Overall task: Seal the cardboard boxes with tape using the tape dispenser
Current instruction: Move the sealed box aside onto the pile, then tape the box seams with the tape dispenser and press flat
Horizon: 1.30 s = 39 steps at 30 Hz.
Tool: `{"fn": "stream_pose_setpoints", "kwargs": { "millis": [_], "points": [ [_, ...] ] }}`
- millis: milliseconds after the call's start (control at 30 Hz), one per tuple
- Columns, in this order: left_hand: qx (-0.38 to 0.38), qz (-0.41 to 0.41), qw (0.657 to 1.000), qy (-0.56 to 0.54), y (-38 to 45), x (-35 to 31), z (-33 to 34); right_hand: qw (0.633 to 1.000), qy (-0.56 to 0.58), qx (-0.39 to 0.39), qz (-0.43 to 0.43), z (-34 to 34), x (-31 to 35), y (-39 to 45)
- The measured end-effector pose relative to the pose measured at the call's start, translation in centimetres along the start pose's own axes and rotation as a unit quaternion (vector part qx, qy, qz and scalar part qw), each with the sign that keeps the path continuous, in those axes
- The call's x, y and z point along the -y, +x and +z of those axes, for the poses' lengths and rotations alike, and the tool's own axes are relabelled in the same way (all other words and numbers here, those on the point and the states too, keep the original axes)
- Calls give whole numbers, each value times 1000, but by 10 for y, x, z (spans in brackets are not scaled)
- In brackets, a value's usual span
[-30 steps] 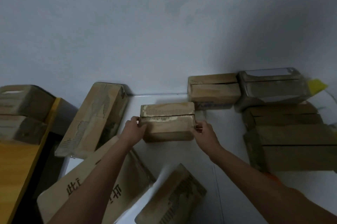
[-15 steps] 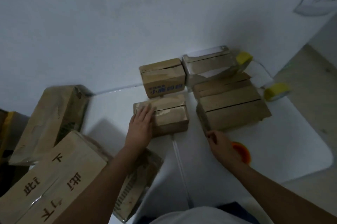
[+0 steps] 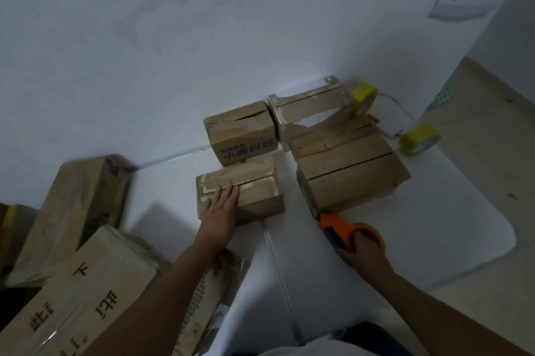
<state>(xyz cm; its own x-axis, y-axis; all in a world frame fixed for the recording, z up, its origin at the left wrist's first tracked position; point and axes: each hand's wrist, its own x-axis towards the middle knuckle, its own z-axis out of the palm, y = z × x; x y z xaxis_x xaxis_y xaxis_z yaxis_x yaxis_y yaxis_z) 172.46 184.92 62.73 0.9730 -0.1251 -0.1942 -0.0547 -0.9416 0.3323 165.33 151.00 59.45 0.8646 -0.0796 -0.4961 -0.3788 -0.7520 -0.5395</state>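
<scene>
While the left hand (image 3: pixel 221 206) lies flat on the box (image 3: pixel 243 193), the right hand (image 3: pixel 363 253) grips the tape dispenser (image 3: pixel 346 229) on bare table (image 3: pixel 434 225).

The right hand (image 3: pixel 365 254) hides the tape dispenser (image 3: pixel 347 232) handle and its fingers.

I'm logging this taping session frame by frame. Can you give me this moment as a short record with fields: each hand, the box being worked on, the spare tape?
left hand: flat on the small box, fingers straight
right hand: grips the orange tape dispenser on the white table
small box seam: flaps closed, no fresh tape visible
spare tape: two yellow rolls at the far right
</scene>
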Motion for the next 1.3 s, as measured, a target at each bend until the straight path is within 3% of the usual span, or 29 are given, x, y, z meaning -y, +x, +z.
{"fn": "stream_pose_setpoints", "kwargs": {
  "millis": [367,467,533,600,733,833,967,1133,1200,1300],
  "points": [
    [-30,-3,1000,4,-2,-11,-6,975,-202,-21,-86,2,-22,-20],
    [-110,108,988,27,-3,-39,-8,972,-220,15,-77,7,-21,-19],
    [-48,238,968,65,-2,-68,3,976,-208,32,-57,10,-20,-19],
    [58,300,946,106,-1,-96,18,978,-201,41,-45,12,-19,-19],
    [144,283,937,142,4,-117,35,978,-204,34,-40,12,-20,-21],
    [139,279,937,157,6,-118,40,971,-235,11,-40,9,-28,-29],
    [134,264,941,165,12,-124,48,949,-297,29,-105,3,-44,-41],
    [153,253,941,162,28,-139,43,980,-136,25,-140,-27,-51,-52],
    [157,257,947,117,31,-142,32,979,-109,-9,-172,-38,-39,-48],
    [109,188,969,-116,28,-138,5,975,-73,-22,-210,-54,-5,-38]
  ]
}}
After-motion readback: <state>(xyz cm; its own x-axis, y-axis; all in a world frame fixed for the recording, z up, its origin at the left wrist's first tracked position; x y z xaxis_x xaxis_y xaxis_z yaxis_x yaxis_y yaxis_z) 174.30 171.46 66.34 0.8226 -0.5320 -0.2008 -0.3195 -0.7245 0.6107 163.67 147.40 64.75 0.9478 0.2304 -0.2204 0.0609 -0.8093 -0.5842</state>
